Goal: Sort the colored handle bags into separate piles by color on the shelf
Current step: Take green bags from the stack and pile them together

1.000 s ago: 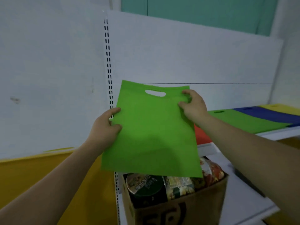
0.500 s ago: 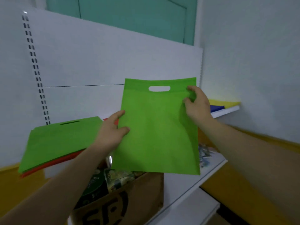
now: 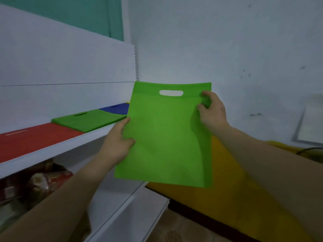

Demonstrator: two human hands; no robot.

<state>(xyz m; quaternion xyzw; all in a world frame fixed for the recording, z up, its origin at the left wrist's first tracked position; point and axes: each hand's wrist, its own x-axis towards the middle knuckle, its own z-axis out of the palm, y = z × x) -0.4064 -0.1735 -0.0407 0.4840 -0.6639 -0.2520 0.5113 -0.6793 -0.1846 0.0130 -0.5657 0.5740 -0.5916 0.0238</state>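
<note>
Head view. The left hand (image 3: 117, 144) is pinching the left edge of the green bag (image 3: 166, 137) and the right hand (image 3: 212, 112) is gripping its upper right corner, both as they were a second ago. The bag is hanging upright in the air, just off the front of the shelf (image 3: 52, 151). The view is swinging rightward, bringing the red pile (image 3: 35, 138), green pile (image 3: 90, 119) and blue pile (image 3: 117, 108) to the left. The bag is not yet placed, and the green pile is probably its destination.
</note>
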